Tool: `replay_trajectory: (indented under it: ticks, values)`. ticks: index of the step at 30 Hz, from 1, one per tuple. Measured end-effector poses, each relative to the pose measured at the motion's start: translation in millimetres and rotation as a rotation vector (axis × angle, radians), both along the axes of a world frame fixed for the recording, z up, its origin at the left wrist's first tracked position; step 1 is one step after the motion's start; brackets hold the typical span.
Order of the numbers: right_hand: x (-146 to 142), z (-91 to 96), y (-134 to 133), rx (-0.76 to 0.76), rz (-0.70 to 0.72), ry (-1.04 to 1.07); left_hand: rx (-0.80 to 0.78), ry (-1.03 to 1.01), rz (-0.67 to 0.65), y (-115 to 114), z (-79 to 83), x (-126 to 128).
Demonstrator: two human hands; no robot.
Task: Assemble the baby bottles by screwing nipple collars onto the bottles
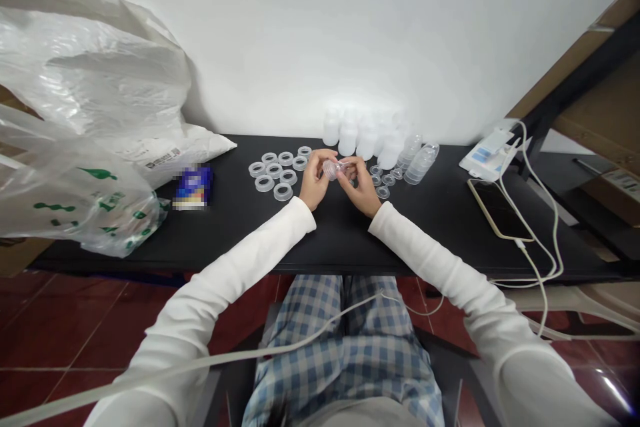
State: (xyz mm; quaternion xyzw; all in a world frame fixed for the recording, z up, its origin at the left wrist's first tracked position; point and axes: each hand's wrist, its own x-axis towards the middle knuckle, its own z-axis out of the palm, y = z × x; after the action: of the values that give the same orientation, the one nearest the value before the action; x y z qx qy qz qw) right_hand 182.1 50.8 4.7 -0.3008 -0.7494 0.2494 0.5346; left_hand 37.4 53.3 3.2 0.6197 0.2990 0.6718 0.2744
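Observation:
My left hand (315, 180) is closed on a translucent ribbed screw ring (330, 169) above the middle of the black table. Close beside it, my right hand (362, 185) pinches a clear silicone nipple (343, 165) that meets the ring; how far the two parts fit together is hidden by the fingers. Several similar rings (283, 192) lie flat left of my left hand. Just past my right hand are several clear nipples (389, 179). Behind both hands stand frosted white bottles (367, 140), with stacked clear dome caps (423, 163) on their right.
Plastic bags (95, 73) bulge over the table's left end, near a blue packet (193, 187). On the right lie a phone (500, 210) and a white power strip (487, 157) with loose cables. A white wall rises behind the table. One cable crosses my lap.

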Motion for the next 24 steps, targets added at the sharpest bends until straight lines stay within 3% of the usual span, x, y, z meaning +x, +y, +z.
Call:
replay_trajectory:
  ticks: [16,18,24]
  values:
    - [-0.2,0.9,-2.0,0.114,-0.164,0.027,-0.156,-0.034,-0.111,13.0,-12.3,-3.2]
    - [1.3,1.0,-1.1,0.202,-0.238,0.021,-0.154,0.011,-0.057,17.4,-13.7,-4.7]
    - [9.9,-0.7,6.8,0.453,-0.472,-0.054,-0.166,0.123,0.308,54.2,-26.0,2.3]
